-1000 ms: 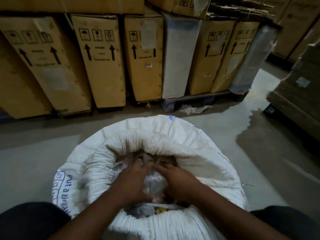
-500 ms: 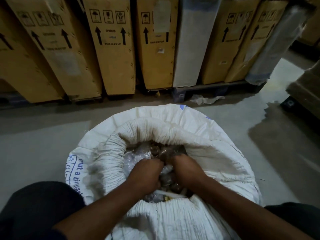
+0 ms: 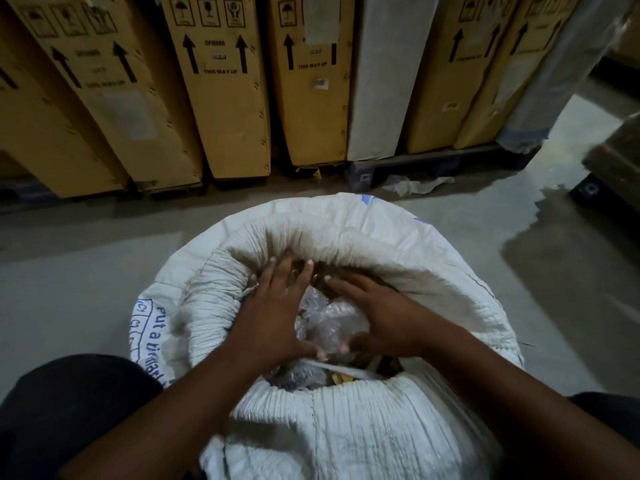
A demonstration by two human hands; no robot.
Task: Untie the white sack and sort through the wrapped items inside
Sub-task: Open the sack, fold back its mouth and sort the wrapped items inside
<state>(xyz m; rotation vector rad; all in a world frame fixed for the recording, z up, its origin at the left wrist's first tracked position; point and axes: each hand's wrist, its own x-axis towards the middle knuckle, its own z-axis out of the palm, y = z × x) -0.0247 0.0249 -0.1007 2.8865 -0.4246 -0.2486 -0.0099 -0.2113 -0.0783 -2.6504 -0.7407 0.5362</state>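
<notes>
The white woven sack stands open on the floor between my knees, its mouth rolled down into a thick rim. Inside lie items wrapped in clear plastic, with darker pieces under them. My left hand lies flat over the left side of the contents, fingers spread toward the far rim. My right hand rests on the right side, fingers apart and pointing left, its thumb down beside the wrapped bundle. Both thumbs nearly meet at the near edge of the bundle. Neither hand closes around anything.
Tall yellow cardboard cartons and a white-wrapped one stand in a row on a dark pallet behind the sack. A crumpled plastic scrap lies on the grey concrete floor. Another stacked pallet load is at the right.
Both hands have gone from fists dug into the contents to flat, spread fingers on top of the wrapped items. The camera has moved closer to the sack.
</notes>
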